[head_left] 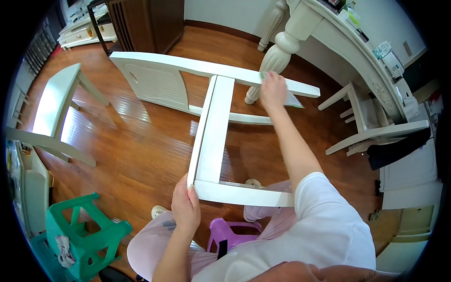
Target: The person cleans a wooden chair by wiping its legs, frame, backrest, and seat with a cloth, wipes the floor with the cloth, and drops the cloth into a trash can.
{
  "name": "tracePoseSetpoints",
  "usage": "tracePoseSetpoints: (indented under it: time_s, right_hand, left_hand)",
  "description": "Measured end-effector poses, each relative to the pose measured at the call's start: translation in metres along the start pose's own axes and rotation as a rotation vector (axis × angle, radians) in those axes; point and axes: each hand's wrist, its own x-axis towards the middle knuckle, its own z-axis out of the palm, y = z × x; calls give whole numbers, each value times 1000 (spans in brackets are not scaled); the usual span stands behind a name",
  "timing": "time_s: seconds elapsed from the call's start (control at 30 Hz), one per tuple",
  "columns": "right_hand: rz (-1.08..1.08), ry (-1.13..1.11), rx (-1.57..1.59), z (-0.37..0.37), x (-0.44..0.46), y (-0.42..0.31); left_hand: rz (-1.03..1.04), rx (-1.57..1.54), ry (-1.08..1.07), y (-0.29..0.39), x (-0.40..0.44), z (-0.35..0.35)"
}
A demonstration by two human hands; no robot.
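Note:
A white wooden chair [213, 127] is tipped on its side in front of me, its slatted back panel at the upper left and its legs pointing right. My left hand [185, 202] grips the near corner of the seat frame, fingers closed round it. My right hand [273, 91] is closed on a light cloth with a green edge [294, 100] and presses it against the far rear leg. Part of the cloth hangs below the hand; the rest is hidden under the fingers.
A green stool [87, 235] with a grey rag [64, 251] stands at lower left, a purple stool [230, 232] between my legs. White chairs [54, 105] are at left and right [364, 110]. A white carved table [347, 47] is at upper right, a dark cabinet [152, 23] behind.

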Motion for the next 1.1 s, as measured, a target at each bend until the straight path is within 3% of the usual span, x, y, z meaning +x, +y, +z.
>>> tracePoseSetpoints:
  time_s: [0.13,0.2,0.27,0.33,0.47,0.63,0.67,0.7,0.77,0.87,0.97,1.0,1.1]
  right_hand:
    - [-169,64,186,35,8,-81]
    - [-189,50,216,29,10,-85]
    - [-203,30,238,16,9,-78]
    - [-226,-150,83,3,13,-46]
    - [-53,-131,34,-12,-1,5]
    - [56,-253,-40,4,23,-41]
    - [-120,-235,27,21,31,-70]
    - [-127,-242,101,20,36,-91]
    - [-97,-342,-82,13,44,-117]
    - [-163,-166,99,16,36,-93]
    - [-95,-226,38,1,31,-36]
    - [-139,-97,-39,8,25,-10]
    - [-38,-99,-154,-17,9,59]
  left_hand:
    - [-41,-19,-40,2,0,-1]
    - [-60,-47,5,2,-3,2]
    - [-58,-60,-8,4,-3,0]
    - [-59,-83,2,5,0,-1]
    - [-79,-46,-22,7,1,-2]
    - [-73,-6,-16,7,3,-2]
    - [-45,17,-21,6,8,-5]
    - [-57,8,-25,9,6,-4]
    - [-53,-2,-55,6,2,-4]
    - [-33,-9,-45,-3,-3,0]
    - [-30,-34,14,-4,-3,1]
    - [-30,-39,9,-4,-2,1]
    - [-22,-74,30,2,1,2]
